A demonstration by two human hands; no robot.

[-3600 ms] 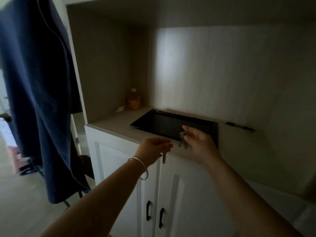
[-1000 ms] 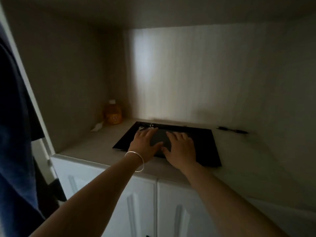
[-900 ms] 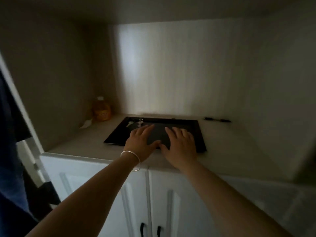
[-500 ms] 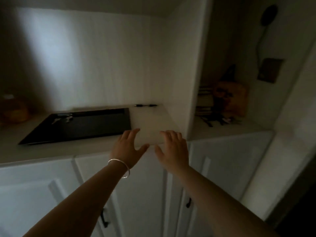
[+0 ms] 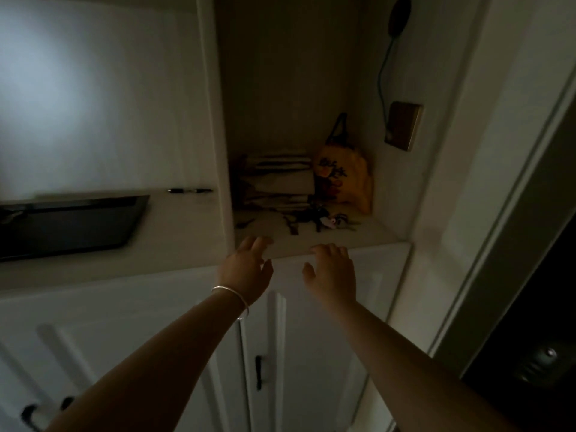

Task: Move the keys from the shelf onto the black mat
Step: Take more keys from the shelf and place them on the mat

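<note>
Both hands are in the middle of the frame, at the front edge of the shelf (image 5: 358, 236). The left hand (image 5: 246, 271) is open, fingers spread, and holds nothing; a silver bangle (image 5: 232, 299) is on its wrist. The right hand (image 5: 332, 274) is open too and empty, just right of the left one, not touching it.

The keys (image 5: 314, 218) lie in a dark bunch on the shelf, above the hands and apart from them, in front of a stack of papers (image 5: 280, 179). An orange bag (image 5: 346, 179) stands to the right of the stack, near the keys.

The mat (image 5: 68, 226) is at the left edge of the frame, on the counter in the next compartment, behind a white divider (image 5: 218, 151). A pen (image 5: 190, 191) lies between the mat and the divider. The picture is dark and a little blurred.
</note>
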